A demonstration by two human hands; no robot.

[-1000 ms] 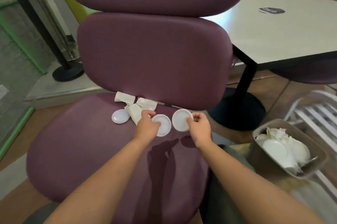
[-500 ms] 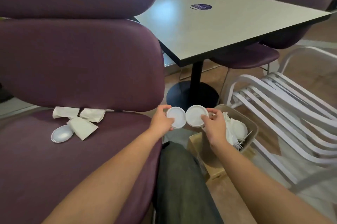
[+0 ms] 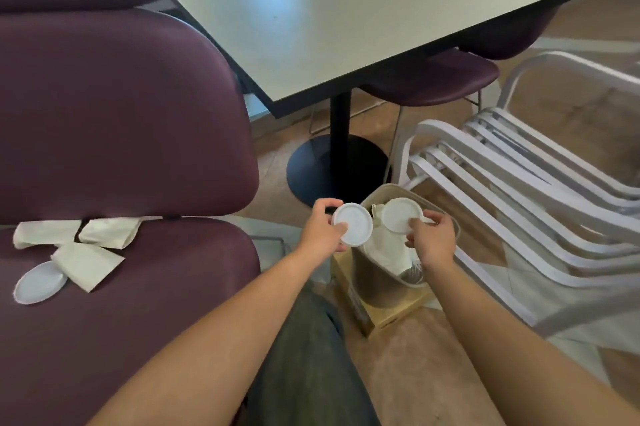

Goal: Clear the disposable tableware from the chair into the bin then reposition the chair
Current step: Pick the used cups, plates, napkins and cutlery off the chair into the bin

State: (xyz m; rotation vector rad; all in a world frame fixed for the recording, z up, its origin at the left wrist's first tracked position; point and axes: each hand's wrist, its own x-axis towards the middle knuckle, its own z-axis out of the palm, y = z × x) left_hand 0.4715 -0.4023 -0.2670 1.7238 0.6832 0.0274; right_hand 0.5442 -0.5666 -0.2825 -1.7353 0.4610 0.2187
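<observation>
My left hand [image 3: 320,230] grips a small white round plate [image 3: 353,224] just left of the grey bin [image 3: 375,287]. Over the bin's mouth, a second white plate [image 3: 401,215] is held in my right hand [image 3: 433,240]. The bin stands on a tan box on the floor and holds several white plates and a plastic fork. On the maroon chair seat [image 3: 121,321] at the left lie one more white plate [image 3: 38,283] and three crumpled paper napkins [image 3: 86,261], close to the backrest.
A square pale table [image 3: 363,20] on a black pedestal base [image 3: 337,167] stands behind the bin. White slatted chairs [image 3: 519,190] are stacked to the right. Another maroon chair [image 3: 433,79] is tucked under the table. My leg in dark trousers fills the lower middle.
Both hands lifted a plate each off the chair seat and carried them right to the bin; my view swung right with them. One plate and the napkins stayed on the seat.
</observation>
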